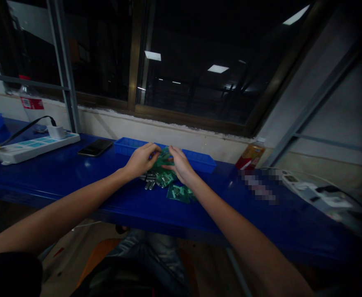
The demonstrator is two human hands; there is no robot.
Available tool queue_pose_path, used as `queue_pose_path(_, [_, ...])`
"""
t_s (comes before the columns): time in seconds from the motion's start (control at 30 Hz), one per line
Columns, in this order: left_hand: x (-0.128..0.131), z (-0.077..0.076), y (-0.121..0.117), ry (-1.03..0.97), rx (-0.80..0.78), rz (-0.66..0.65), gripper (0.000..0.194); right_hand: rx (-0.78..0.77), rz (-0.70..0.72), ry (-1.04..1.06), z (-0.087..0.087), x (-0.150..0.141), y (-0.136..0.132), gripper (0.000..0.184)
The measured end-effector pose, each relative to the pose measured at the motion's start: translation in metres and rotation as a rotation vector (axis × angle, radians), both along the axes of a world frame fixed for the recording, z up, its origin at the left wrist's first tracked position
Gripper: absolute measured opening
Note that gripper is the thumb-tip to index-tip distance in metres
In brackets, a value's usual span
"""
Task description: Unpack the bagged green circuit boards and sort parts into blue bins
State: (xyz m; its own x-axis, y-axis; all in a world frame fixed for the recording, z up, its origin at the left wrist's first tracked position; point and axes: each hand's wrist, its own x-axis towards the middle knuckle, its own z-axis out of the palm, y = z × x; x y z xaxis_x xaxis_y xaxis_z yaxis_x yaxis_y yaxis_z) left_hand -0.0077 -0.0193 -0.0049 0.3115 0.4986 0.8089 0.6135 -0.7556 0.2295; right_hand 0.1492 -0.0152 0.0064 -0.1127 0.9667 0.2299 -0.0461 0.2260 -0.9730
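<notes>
My left hand (pixel 142 160) pinches the left side of a green see-through plastic bag (pixel 162 159) above the blue table. On the other side of the bag, my right hand (pixel 182 166) has its thumb and fingers around the green plastic. Just below my hands lie small metal cylinders (pixel 150 182) and a small green bag (pixel 166 178) with metal pieces showing through. Nearer the table's front edge, by my right wrist, rests another flat green bag (pixel 177 192) with small parts inside. The exact contents of the bag in my hands are hard to make out.
Blue plastic trays (pixel 199 161) stand behind my hands against the wall. To the left are a phone (pixel 95 147), a white power strip (pixel 38 147) and a bottle (pixel 31 103). At right sit a red-brown carton (pixel 250 156) and another power strip (pixel 311 192) with cables.
</notes>
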Motion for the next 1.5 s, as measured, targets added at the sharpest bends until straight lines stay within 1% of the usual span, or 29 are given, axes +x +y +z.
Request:
queue_pose_path(0.07, [0.001, 0.0, -0.002, 0.021, 0.027, -0.003, 0.011, -0.032, 0.071, 0.084, 0.001, -0.001, -0.002, 0.03])
queue_pose_path(0.13, [0.001, 0.001, -0.003, 0.034, 0.022, -0.017, 0.012, -0.035, 0.097, 0.113, 0.0, 0.0, -0.001, 0.033])
queue_pose_path(0.2, [0.002, 0.001, -0.004, 0.035, -0.047, -0.052, 0.012, 0.009, 0.078, 0.076, -0.001, 0.001, 0.0, 0.034])
queue_pose_path(0.23, [0.002, 0.002, -0.004, 0.033, -0.113, -0.082, 0.013, 0.065, 0.045, 0.025, -0.001, 0.001, 0.001, 0.033])
queue_pose_path(0.3, [0.004, 0.003, -0.005, 0.024, -0.296, -0.16, 0.02, 0.26, -0.062, -0.15, -0.002, 0.004, 0.003, 0.027])
queue_pose_path(0.37, [0.005, 0.004, -0.004, -0.033, -0.528, -0.245, 0.036, 0.516, -0.168, -0.37, -0.002, 0.005, 0.001, 0.018])
queue_pose_path(0.43, [0.005, 0.004, -0.003, -0.173, -0.76, -0.318, 0.052, 0.736, -0.22, -0.547, -0.002, 0.006, -0.002, 0.014])
queue_pose_path(0.5, [0.004, 0.005, -0.001, -0.366, -0.94, -0.365, 0.06, 0.877, -0.22, -0.635, -0.001, 0.005, -0.007, 0.015])
queue_pose_path(0.53, [0.003, 0.005, 0.0, -0.447, -1.007, -0.377, 0.061, 0.926, -0.211, -0.651, -0.001, 0.004, -0.01, 0.015])
queue_pose_path(0.6, [0.001, 0.005, 0.0, -0.535, -1.116, -0.399, 0.054, 0.999, -0.184, -0.654, -0.001, 0.002, -0.013, 0.016])
queue_pose_path(0.67, [0.0, 0.004, -0.001, -0.547, -1.198, -0.453, 0.041, 1.048, -0.157, -0.642, -0.001, 0.001, -0.016, 0.016])
queue_pose_path(0.73, [-0.001, 0.003, -0.002, -0.576, -1.229, -0.534, 0.028, 1.07, -0.132, -0.638, 0.0, 0.001, -0.018, 0.016])
queue_pose_path(0.8, [-0.002, 0.003, -0.002, -0.629, -1.207, -0.59, 0.023, 1.063, -0.107, -0.651, 0.001, 0.001, -0.02, 0.017])
queue_pose_path(0.83, [-0.002, 0.003, -0.002, -0.652, -1.178, -0.594, 0.024, 1.051, -0.097, -0.662, 0.001, 0.001, -0.021, 0.018])
queue_pose_path(0.93, [-0.005, 0.006, 0.001, -0.653, -1.009, -0.538, 0.025, 0.978, -0.119, -0.686, 0.0, 0.0, -0.019, 0.024])
queue_pose_path(0.97, [-0.006, 0.007, 0.003, -0.632, -0.919, -0.501, 0.024, 0.943, -0.14, -0.684, -0.002, 0.0, -0.017, 0.029])
queue_pose_path(1.03, [-0.009, 0.008, 0.006, -0.539, -0.677, -0.395, 0.021, 0.866, -0.176, -0.662, -0.006, 0.0, -0.01, 0.04])
queue_pose_path(1.13, [-0.013, 0.01, 0.008, -0.304, -0.284, -0.182, 0.016, 0.783, -0.21, -0.637, -0.013, 0.003, 0.002, 0.057])
queue_pose_path(1.17, [-0.013, 0.01, 0.008, -0.233, -0.199, -0.132, 0.013, 0.775, -0.228, -0.633, -0.014, 0.004, 0.005, 0.06])
queue_pose_path(1.2, [-0.013, 0.009, 0.008, -0.179, -0.146, -0.101, 0.011, 0.773, -0.249, -0.629, -0.015, 0.006, 0.007, 0.062])
queue_pose_path(1.3, [-0.012, 0.007, 0.007, -0.11, -0.103, -0.086, 0.008, 0.783, -0.28, -0.612, -0.013, 0.01, 0.01, 0.064])
queue_pose_path(1.5, [-0.011, 0.005, 0.006, -0.089, -0.103, -0.08, 0.007, 0.807, -0.249, -0.647, -0.01, 0.009, 0.008, 0.06])
